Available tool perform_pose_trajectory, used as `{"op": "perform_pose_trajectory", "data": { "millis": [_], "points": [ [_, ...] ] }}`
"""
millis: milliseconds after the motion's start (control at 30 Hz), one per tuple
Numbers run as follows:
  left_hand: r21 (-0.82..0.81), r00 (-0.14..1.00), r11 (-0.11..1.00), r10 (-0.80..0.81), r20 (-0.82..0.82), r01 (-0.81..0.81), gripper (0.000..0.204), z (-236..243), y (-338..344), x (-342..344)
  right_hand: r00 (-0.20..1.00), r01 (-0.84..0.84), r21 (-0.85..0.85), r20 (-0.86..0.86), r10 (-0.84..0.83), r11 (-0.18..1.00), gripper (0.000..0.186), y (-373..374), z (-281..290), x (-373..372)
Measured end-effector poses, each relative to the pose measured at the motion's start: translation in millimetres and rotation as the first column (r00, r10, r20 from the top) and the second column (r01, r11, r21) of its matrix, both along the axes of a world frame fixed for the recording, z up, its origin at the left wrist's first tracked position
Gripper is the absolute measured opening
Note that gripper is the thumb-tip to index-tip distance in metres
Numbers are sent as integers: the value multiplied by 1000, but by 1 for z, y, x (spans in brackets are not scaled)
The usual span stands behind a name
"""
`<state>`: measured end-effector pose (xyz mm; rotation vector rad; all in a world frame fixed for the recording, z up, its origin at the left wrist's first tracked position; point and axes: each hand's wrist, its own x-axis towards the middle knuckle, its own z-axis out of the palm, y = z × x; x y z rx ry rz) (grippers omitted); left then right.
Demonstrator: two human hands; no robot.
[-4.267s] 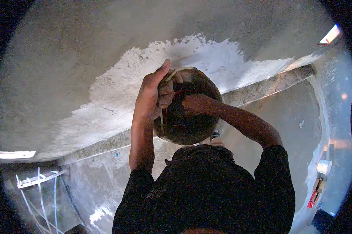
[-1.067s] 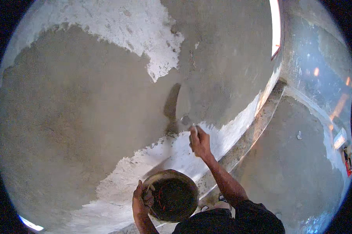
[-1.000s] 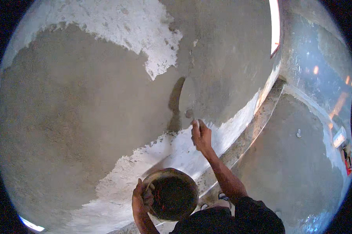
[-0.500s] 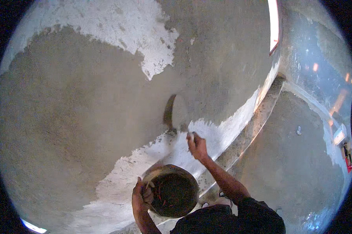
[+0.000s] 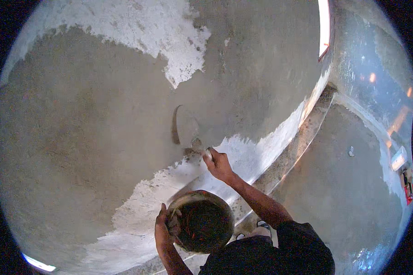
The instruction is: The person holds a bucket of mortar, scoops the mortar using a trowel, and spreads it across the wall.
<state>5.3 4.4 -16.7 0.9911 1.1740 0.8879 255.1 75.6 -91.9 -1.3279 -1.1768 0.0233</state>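
My left hand (image 5: 163, 228) grips the left rim of a round, dirty bucket (image 5: 199, 198), fingers hooked over the edge. Dark material lies inside, its kind hard to make out. Above and right of the bucket, my right hand (image 5: 219, 165) is closed round the pale handle of a trowel (image 5: 196, 144). The trowel's blade lies against or close to the wall and blends with the grey plaster (image 5: 92, 119); a dark crescent of mortar or shadow shows along its left side. Just below the blade runs a rough-edged strip of bare white wall (image 5: 144, 197).
Another white patch (image 5: 181, 57) shows at the upper wall. A ledge (image 5: 302, 142) slants along the wall's foot at the right. Beyond it lies a grey surface (image 5: 339, 183), with a white container (image 5: 399, 158) and a red object (image 5: 409, 190) at the far right. My foot (image 5: 263, 224) shows below.
My right hand has swept the trowel left along the wall, and the dark crescent beside the blade has become thinner. The left hand and bucket stay nearly in place.
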Motion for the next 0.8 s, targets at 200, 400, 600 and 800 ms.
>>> {"op": "perform_pose_trajectory", "data": {
  "millis": [200,400,600,800],
  "points": [
    [-72,994,996,-47,101,55,48,1,4,-1,827,-193,-55,-547,132,980,35,-15,8,31],
    [-118,981,993,45,189,-23,44,3,4,11,842,-28,-40,-540,2,999,35,7,22,76],
    [-102,984,988,125,126,-112,43,-3,11,6,993,-30,-94,110,41,995,33,10,-18,3],
    [-138,978,990,-2,208,32,44,-3,11,5,996,-89,-71,-24,88,993,36,-11,0,37]
  ]
}}
